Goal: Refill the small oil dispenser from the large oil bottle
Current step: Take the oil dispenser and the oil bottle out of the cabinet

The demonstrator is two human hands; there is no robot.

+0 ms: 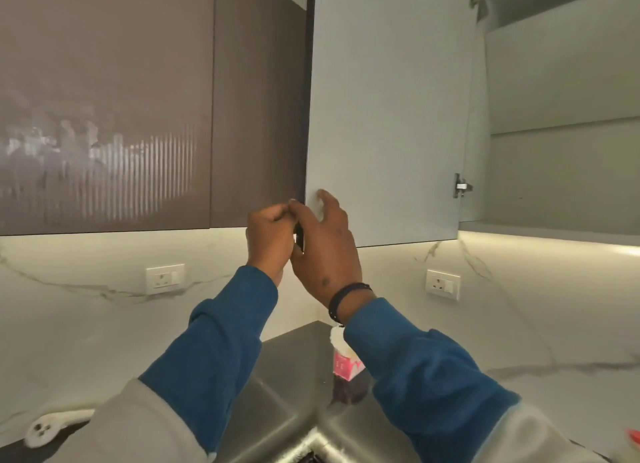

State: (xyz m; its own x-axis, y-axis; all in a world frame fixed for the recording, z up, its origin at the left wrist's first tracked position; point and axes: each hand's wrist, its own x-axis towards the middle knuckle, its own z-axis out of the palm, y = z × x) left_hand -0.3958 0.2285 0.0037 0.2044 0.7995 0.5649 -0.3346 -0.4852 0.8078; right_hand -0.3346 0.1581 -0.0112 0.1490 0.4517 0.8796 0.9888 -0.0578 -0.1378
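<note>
Neither the oil bottle nor the dispenser is in view. An upper cabinet door [388,116] stands swung open, its pale inner face towards me. My right hand [325,251] grips the door's lower left edge, thumb on the inner face and fingers wrapped behind. My left hand [270,240] is curled into a fist against the outer side of that same edge, touching my right hand; whether it holds the door is unclear. The open cabinet [561,171] at the right shows bare pale shelves in the part I see.
A closed dark glossy cabinet [104,116] hangs at the left. Below it, the marble backsplash carries two sockets [165,279] [443,284]. A steel sink [287,393] sits in the corner with a pink tissue box [344,364] beside it. A white plug [41,431] lies at lower left.
</note>
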